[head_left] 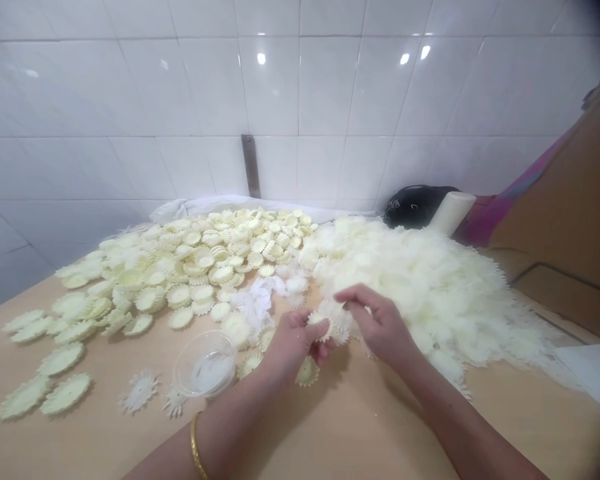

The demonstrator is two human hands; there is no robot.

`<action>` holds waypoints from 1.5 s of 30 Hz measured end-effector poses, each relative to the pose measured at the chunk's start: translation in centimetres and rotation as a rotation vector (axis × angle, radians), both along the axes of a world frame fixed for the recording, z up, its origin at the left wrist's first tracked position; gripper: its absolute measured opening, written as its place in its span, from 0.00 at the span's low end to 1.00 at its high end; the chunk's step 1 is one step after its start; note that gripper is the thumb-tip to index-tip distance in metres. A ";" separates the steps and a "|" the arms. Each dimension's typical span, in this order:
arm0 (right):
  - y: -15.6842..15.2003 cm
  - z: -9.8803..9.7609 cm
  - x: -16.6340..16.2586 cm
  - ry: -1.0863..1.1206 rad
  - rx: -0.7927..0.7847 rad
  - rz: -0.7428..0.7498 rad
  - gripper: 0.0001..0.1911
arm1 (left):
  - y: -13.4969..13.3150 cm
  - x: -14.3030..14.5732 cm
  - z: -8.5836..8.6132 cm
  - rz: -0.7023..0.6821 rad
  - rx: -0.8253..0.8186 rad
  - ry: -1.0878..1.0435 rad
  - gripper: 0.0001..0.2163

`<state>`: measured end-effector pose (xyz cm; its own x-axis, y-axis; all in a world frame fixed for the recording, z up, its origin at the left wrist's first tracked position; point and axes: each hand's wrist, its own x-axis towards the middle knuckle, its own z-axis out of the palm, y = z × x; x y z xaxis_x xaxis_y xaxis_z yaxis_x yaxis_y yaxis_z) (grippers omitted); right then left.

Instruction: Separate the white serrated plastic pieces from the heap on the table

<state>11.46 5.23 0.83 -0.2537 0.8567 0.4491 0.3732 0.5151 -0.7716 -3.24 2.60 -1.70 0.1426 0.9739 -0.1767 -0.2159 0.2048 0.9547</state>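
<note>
Pale tiles (205, 87) back our table (380, 440), where heaped discs (223, 259), a translucent pile (405, 280) and clear tub (185, 365) lie around the notched disc (334, 321) our left hand (291, 345) pinches, our right hand (387, 330) curled beside it, grip unclear.

On the desk (355, 440), a pile of flower shapes (205, 257) sits left, another pile (405, 273) right. Behind is the wall (330, 87); in front, a tub (200, 347).

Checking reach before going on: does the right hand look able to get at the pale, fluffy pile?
Likely yes: the right hand is right beside the pale, fluffy pile, with nothing visible in between; the left hand holds a notched disc.
</note>
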 end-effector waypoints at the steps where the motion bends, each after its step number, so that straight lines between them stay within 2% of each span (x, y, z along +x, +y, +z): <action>1: -0.2 0.1 -0.2 0.015 -0.063 0.032 0.10 | 0.0 0.0 0.1 -0.004 0.007 0.004 0.11; 4: -0.8 0.2 -0.6 0.086 -0.239 0.128 0.10 | -0.1 0.0 0.4 -0.012 0.022 0.033 0.12; 7: -1.0 0.1 -0.8 0.168 -0.342 0.231 0.13 | -0.2 -0.1 0.6 -0.005 0.060 0.100 0.12; 14: -0.9 -0.2 -1.2 0.215 -0.429 0.281 0.11 | -0.3 0.0 0.5 0.034 0.076 0.165 0.12; 19: -0.9 -0.4 -1.3 0.241 -0.442 0.376 0.09 | -0.2 0.1 0.5 0.124 0.042 0.197 0.18; 22: -1.1 -0.5 -1.4 0.187 -0.415 0.358 0.08 | 0.0 0.1 0.5 0.152 0.016 0.255 0.21; 26: -1.4 -0.4 -1.5 0.115 -0.411 0.324 0.10 | 0.0 0.0 1.0 0.072 -0.060 0.339 0.23; 29: -1.4 -0.4 -1.5 0.074 -0.429 0.265 0.05 | 0.0 0.0 1.4 0.065 -0.072 0.411 0.26; 32: -1.1 -0.6 -1.4 0.105 -0.417 0.224 0.08 | -0.2 0.1 1.2 0.018 -0.084 0.432 0.26; 34: -0.9 -0.7 -1.4 0.178 -0.425 0.210 0.11 | -0.2 0.1 0.8 -0.035 -0.042 0.387 0.24; 37: -0.6 -0.8 -1.4 0.352 -0.544 0.191 0.15 | -0.3 0.1 0.0 -0.087 0.062 0.274 0.19; 41: -0.4 -0.9 -1.3 0.507 -0.698 0.171 0.18 | -0.1 0.1 -0.3 -0.071 0.077 0.203 0.16; 45: -0.5 -0.6 -1.1 0.450 -0.607 0.198 0.16 | 0.2 0.2 -0.2 -0.018 -0.027 0.112 0.15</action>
